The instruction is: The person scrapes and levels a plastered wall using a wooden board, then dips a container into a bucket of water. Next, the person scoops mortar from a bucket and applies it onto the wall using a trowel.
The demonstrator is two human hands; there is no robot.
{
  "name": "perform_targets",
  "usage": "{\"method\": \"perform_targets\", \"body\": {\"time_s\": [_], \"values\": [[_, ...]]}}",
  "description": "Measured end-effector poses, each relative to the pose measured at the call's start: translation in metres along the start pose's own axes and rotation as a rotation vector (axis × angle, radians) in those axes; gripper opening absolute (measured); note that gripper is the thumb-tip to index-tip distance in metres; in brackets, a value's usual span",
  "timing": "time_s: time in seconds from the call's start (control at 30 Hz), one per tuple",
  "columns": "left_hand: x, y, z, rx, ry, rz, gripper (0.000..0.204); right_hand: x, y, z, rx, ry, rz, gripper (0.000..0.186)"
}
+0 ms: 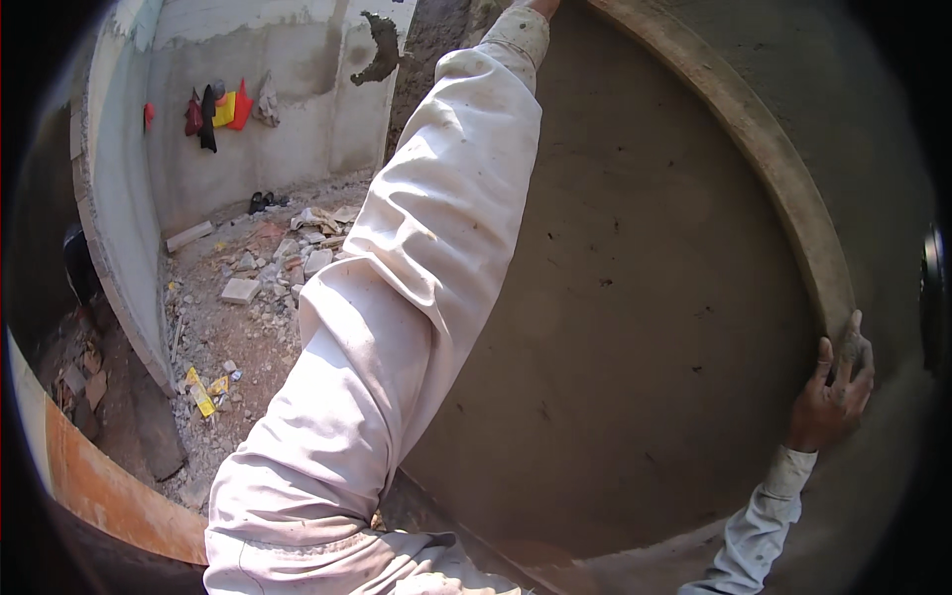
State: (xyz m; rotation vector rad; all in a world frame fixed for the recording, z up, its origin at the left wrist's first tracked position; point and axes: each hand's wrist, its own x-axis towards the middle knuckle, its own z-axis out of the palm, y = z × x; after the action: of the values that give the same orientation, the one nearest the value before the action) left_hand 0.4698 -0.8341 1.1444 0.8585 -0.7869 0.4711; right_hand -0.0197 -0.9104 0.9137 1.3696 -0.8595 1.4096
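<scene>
A long, narrow board (759, 129), like a plasterer's straightedge, lies along the smooth grey plastered wall (635, 327) and bends with the lens. At its lower right end is my right hand (838, 392), thumb on one side and fingers on the other, gripping the board against the wall. My left arm, in a pale, stained sleeve, stretches up across the middle. Only a sliver of my left hand (540, 6) shows at the top edge, near the board's upper end. Its fingers are out of the picture, so its grip is hidden.
Broken blocks and rubble (288, 263) cover the ground at left, with yellow wrappers (201, 392) among them. Bags and cloths (223, 109) hang on the far concrete wall. A thin wall's edge (114, 268) stands at left, and an orange-brown ledge (119, 476) curves below it.
</scene>
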Motion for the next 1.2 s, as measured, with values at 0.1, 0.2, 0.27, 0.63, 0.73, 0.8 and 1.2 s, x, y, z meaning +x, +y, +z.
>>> {"method": "perform_targets", "body": {"time_s": [0.1, 0.2, 0.27, 0.63, 0.73, 0.8, 1.2], "values": [[-0.034, 0.005, -0.035, -0.215, -0.202, 0.014, 0.087, -0.018, 0.004, -0.009, 0.056, -0.034, 0.015, 0.039], [-0.094, -0.004, -0.032, -0.088, 0.081, -0.082, 0.061, -0.05, 0.026, -0.025, 0.081, -0.107, 0.013, 0.042], [-0.143, -0.006, -0.046, -0.197, 0.077, -0.04, 0.049, -0.076, 0.038, -0.032, 0.074, -0.139, -0.004, 0.042], [-0.34, -0.06, -0.056, -0.515, 0.025, -0.129, 0.095, -0.156, 0.098, -0.056, 0.002, -0.198, -0.119, 0.047], [-0.323, -0.054, -0.046, -0.519, 0.044, -0.089, 0.096, -0.149, 0.097, -0.054, 0.012, -0.22, -0.15, 0.047], [-0.297, -0.04, -0.037, -0.509, 0.038, -0.052, 0.096, -0.139, 0.095, -0.046, -0.02, -0.119, -0.133, 0.046], [-0.055, 0.047, 0.035, -0.222, 0.168, 0.358, 0.079, 0.02, 0.024, -0.019, 0.046, -0.027, 0.08, 0.04]]}}
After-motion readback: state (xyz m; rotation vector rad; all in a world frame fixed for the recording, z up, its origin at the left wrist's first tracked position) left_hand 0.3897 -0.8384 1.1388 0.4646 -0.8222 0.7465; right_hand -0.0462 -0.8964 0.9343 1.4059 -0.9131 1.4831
